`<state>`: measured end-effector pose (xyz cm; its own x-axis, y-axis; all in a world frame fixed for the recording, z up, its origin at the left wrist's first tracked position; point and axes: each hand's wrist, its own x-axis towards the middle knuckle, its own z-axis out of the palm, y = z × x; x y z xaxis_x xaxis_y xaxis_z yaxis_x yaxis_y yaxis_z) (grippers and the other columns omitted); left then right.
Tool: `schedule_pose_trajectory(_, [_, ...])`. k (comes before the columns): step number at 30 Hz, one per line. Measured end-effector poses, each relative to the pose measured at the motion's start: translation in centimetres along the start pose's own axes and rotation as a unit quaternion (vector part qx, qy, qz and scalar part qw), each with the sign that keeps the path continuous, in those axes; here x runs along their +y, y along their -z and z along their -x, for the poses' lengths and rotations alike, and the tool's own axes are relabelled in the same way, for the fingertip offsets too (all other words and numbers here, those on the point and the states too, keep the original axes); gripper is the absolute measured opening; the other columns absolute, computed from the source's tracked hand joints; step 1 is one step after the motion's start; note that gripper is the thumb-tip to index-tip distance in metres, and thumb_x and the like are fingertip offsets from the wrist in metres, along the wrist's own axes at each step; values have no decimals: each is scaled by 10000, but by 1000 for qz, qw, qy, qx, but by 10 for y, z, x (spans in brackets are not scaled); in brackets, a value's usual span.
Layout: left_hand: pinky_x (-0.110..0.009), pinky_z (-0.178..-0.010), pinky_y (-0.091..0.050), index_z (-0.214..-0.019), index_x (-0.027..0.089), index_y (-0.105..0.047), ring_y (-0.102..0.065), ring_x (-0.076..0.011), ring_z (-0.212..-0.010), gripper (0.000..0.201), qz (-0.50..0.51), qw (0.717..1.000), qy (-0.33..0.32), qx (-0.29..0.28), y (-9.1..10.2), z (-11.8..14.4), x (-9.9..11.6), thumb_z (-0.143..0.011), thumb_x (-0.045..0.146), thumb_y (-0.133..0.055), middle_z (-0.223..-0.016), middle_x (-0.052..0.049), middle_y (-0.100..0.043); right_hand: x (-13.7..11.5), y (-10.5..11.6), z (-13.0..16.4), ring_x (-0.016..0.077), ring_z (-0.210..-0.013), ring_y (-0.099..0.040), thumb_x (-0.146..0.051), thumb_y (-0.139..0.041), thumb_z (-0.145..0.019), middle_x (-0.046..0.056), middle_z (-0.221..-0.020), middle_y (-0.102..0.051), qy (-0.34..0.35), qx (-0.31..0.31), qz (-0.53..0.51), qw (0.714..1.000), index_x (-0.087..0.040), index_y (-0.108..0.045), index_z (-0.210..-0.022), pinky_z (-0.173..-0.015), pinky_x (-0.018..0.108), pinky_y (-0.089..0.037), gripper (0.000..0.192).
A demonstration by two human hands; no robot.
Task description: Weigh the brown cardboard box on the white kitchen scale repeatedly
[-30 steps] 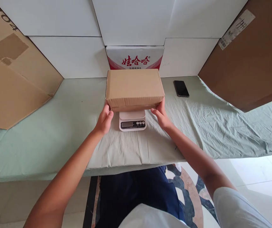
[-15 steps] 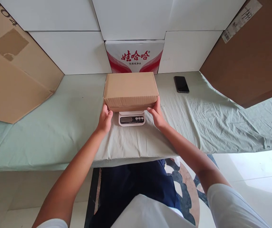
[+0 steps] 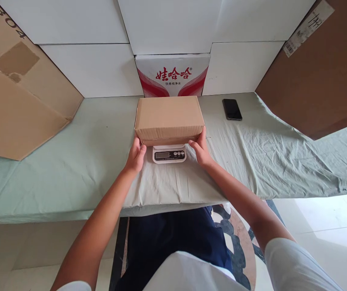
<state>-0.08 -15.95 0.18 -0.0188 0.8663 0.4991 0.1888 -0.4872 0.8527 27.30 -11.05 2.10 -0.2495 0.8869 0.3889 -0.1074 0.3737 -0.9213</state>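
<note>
A closed brown cardboard box [image 3: 169, 118] rests on a small white digital scale [image 3: 169, 154], whose display and buttons show below the box's front edge. My left hand [image 3: 136, 154] holds the box's lower left corner. My right hand [image 3: 200, 148] holds its lower right corner. The scale stands on a table covered with a pale green cloth [image 3: 79, 161].
A black phone [image 3: 232, 109] lies on the cloth to the right. A red-and-white printed carton [image 3: 172, 75] stands behind the box against white panels. Large cardboard sheets lean at the left [image 3: 18, 93] and right [image 3: 322, 76].
The box has come down onto the scale, hiding more of its platform. Both hands stayed at its lower corners.
</note>
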Motion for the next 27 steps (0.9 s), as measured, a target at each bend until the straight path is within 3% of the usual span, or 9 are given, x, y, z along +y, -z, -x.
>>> schedule_pose_trajectory(16, [-485, -1365, -237, -1632, 258, -392, -284, -358, -1646, 893, 9, 1000, 16, 6, 1, 1, 5, -912, 766, -539, -1728, -136, -394, 4, -2, 3, 303, -1674, -190, -668, -684, -818, -14, -1741, -315, 9, 25, 5, 1000, -396, -292, -1587, -1415, 565, -164, 905])
schedule_pose_trajectory(21, [-507, -1384, -117, -1672, 454, -227, -84, -282, -1695, 878, 47, 992, -1, 113, 14, 1, -7, -913, 785, -521, -1824, 26, -126, 1, 4, -1, 305, -1671, -230, -703, -574, -855, -51, -1774, -255, -14, 121, -44, 992, -439, -309, -1578, -1386, 624, -173, 814])
schedule_pose_trajectory(27, [-533, -1379, -92, -1656, 471, -264, -93, -255, -1694, 762, 60, 985, 30, 161, 23, -2, -14, -968, 738, -454, -1815, 44, -165, -6, 21, -13, 308, -1644, -328, -695, -503, -836, 2, -1740, -324, -59, 227, -84, 968, -402, -412, -1524, -1355, 595, -234, 753])
